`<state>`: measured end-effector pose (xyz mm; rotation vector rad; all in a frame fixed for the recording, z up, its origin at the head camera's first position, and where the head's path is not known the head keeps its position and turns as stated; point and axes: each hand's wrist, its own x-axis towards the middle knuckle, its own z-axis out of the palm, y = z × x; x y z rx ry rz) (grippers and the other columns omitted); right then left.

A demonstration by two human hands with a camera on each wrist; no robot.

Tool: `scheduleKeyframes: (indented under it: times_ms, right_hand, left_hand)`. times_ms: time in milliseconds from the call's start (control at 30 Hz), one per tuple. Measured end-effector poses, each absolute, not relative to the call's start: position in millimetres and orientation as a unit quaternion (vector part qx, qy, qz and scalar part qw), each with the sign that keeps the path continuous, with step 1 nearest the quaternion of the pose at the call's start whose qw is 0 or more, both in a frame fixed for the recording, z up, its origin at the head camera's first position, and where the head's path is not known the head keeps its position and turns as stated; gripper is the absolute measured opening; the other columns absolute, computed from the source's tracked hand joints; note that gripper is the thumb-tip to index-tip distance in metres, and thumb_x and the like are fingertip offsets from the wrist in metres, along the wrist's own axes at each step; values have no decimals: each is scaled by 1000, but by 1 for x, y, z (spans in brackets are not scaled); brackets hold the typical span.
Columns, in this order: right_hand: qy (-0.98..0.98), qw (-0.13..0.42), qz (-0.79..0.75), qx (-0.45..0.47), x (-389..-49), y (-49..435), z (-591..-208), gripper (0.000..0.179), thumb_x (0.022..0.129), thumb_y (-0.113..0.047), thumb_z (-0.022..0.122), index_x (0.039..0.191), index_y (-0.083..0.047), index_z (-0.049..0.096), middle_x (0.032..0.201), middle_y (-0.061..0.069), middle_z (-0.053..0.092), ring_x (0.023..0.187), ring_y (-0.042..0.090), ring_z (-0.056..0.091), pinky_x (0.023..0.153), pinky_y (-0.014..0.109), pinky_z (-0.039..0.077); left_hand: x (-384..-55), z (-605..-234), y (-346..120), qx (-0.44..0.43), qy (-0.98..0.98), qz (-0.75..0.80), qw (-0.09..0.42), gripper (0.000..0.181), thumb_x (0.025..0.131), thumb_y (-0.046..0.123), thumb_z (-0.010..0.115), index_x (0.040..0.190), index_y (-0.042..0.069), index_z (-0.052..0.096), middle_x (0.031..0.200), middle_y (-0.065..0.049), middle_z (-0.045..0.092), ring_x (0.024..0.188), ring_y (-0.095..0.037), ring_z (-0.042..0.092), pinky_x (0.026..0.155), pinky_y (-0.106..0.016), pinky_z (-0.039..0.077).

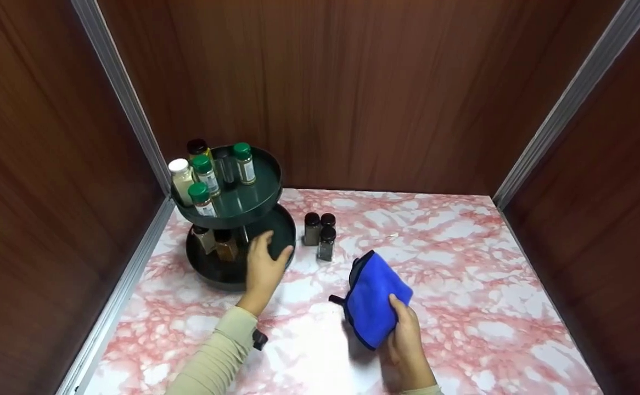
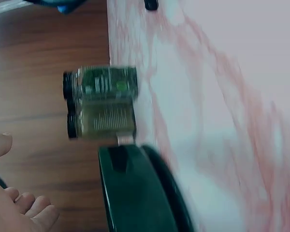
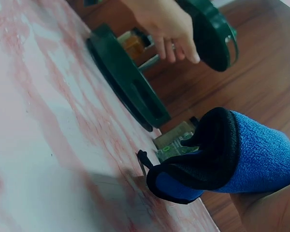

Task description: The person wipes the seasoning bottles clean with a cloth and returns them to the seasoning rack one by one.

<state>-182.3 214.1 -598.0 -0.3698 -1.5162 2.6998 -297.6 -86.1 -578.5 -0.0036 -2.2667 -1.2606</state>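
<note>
Between fingers (image 1: pixel 402 310) of right hand (image 1: pixel 409 336): black-edged blue cloth (image 1: pixel 376 293).

Hiding most fingers of the right hand (image 1: pixel 408 336) behind the blue cloth (image 1: pixel 376 299) in the head view. Covering the back of the lower tray (image 1: pixel 280 227) with the upper tray (image 1: pixel 264 184), and part of that lower floor with the left hand (image 1: pixel 265 269). Showing little beyond the cap of the rearmost dark-capped jar (image 1: pixel 328 220). In the left wrist view, cropping the left hand at the left edge and blurring label print on the jars (image 2: pixel 106 117). In the right wrist view, running the blue cloth past the right edge.
</note>
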Motion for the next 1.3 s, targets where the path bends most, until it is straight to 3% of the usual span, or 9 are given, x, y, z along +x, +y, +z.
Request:
scheduleKeyframes:
  times_ms: [233,467,600,800,1100,1300]
  right_hand:
    - [-471,19,876,-107,-183,218,-597,34,108,-25,48,128,3,52,106,10,74,99,24,72,89,40,58]
    - [-473,29,875,-103,-183,221,-597,37,108,-26,48,130,4,50,108,11,73,101,25,72,91,41,58]
    - [-464,22,879,-106,-182,221,-596,39,108,-27,49,132,3,50,111,11,73,104,26,71,94,43,57]
    - [-451,25,884,-118,-181,224,-597,36,108,-27,50,130,1,53,109,11,74,102,27,72,93,43,58]
    - [-476,22,870,-127,-179,227,-601,37,108,-28,50,129,2,54,107,9,75,101,23,72,92,39,57]
    - [-489,27,863,-124,-179,228,-602,38,107,-29,51,129,3,53,107,8,73,100,22,71,91,37,57]
  left_hand:
    - [-309,-583,-54,-6,-847,-472,244,59,84,28,86,132,4,61,126,-14,63,117,-29,61,102,-42,50]
    - [-319,-594,-24,0,-846,-495,199,62,85,35,83,130,1,60,122,-18,63,113,-37,62,98,-45,51]
    - [-325,-599,-15,16,-853,-491,173,66,85,38,83,132,-1,59,126,-16,63,116,-34,62,100,-45,50]
    - [-334,-607,-5,21,-869,-465,169,65,83,41,83,128,-1,61,121,-17,63,115,-34,61,101,-45,49]
    - [-345,-615,10,17,-871,-463,162,56,79,45,87,109,3,66,113,-13,66,109,-31,64,96,-45,51]
    - [-353,-617,18,17,-872,-464,156,59,74,47,90,111,6,67,114,-11,67,108,-30,67,95,-43,52]
